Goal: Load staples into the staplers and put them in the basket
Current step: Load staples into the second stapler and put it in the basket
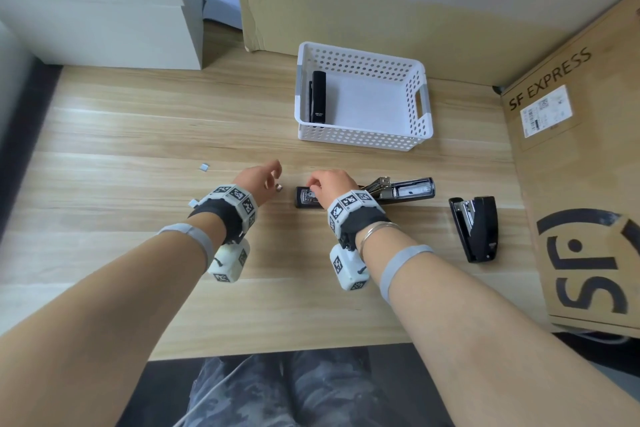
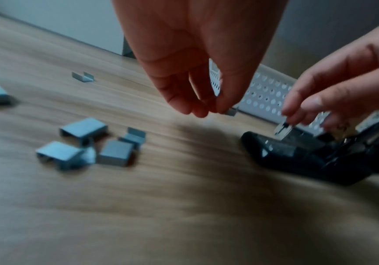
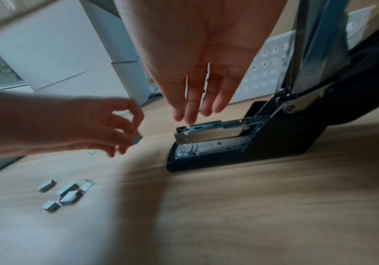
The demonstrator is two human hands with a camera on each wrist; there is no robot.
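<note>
loose staple strips (image 3: 62,194) on table (image 1: 138,135) nearest, left hand (image 1: 258,180) pinching staple strip (image 1: 279,188), right hand (image 1: 330,184) fingers straight touching open stapler (image 1: 367,192) magazine, closed stapler (image 1: 476,227) right, basket (image 1: 424,104) holding stapler (image 1: 318,97) beyond

Left hand (image 1: 258,180) fingers pinched together; right hand (image 1: 330,184) fingers extended downward.

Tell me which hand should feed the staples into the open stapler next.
Left. The left hand already pinches a staple strip just beside the front of the open stapler, while the right hand is busy with its straight fingers on the stapler's metal magazine, probably steadying it.
</note>
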